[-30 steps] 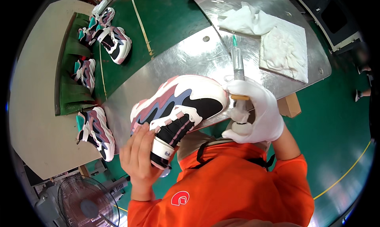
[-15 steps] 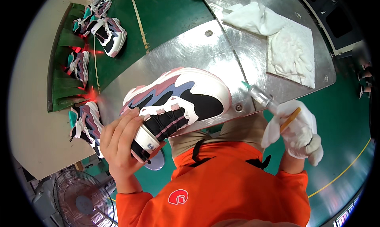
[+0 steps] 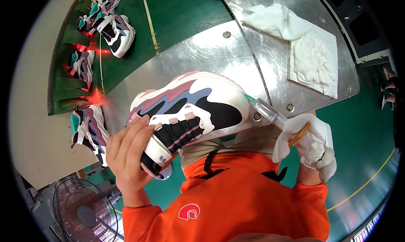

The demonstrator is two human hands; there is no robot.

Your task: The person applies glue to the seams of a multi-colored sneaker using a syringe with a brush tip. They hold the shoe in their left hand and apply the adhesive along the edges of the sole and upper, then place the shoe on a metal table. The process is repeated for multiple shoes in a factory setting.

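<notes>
A white, black, pink and blue sneaker [image 3: 190, 96] lies tilted on the metal table [image 3: 230, 45], its toe to the right. My bare left hand [image 3: 130, 151] is wrapped around its collar by the heel. In my white-gloved right hand [image 3: 310, 147] is a clear syringe [image 3: 269, 111]. The syringe's green tip is at the edge of the sneaker's toe; whether it touches, I cannot tell. A yellow-brown stick [image 3: 300, 135] also pokes out of the gloved fingers.
White cloths [image 3: 314, 58] sit on a board at the back right. Similar sneakers [image 3: 120, 35] stand on the green belt and by the green flap curtain [image 3: 63, 77] at left, with red light glowing there. A fan [image 3: 86, 214] is at lower left.
My right hand has moved a little left, bringing the syringe tip from beside the sneaker to its toe. My left hand keeps its hold on the sneaker.
</notes>
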